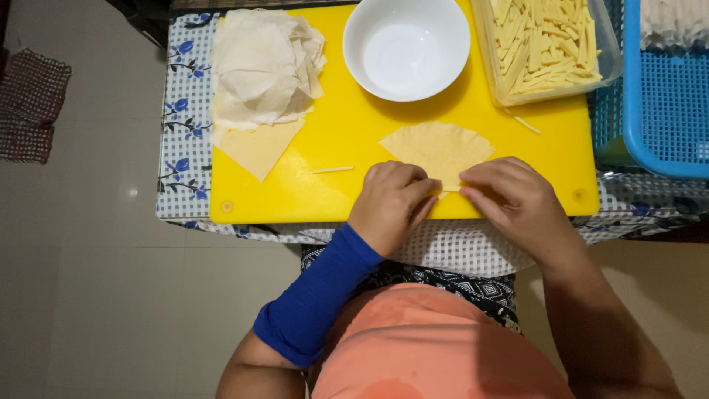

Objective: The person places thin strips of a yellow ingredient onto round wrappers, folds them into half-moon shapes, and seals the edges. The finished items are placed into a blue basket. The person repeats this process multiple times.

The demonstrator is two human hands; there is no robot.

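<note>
A: Where are the hands, and what are they doing?

B: Both rest at the near edge of a yellow cutting board [347, 140]. The left hand [391, 203] and the right hand [509, 198] pinch the near, pointed end of a fan-shaped pastry wrapper [439, 148] lying flat on the board. The fingers are curled over that edge, grasping the wrapper. A pale end pokes out between the two hands; whether it is wrapper or filling, I cannot tell.

A: What else is around them?

B: A single thin pale stick [332, 170] lies on the board just left of the left hand, apart from it. Further back on the left sits a heap of wrappers [262, 66], with one triangular sheet [258, 148] sticking out towards the person. A white bowl [406, 48] stands at the back, in the middle. To its right is a clear tub [550, 48] full of pale cut sticks, with one stray stick just in front of it. A blue basket [665, 96] is at the far right, beside the board.

A: Does anything stand in the way?

B: Nothing lies between the hands and the wrapper. The board rests on a worktop under a checked cloth [185, 111] with blue flowers.
</note>
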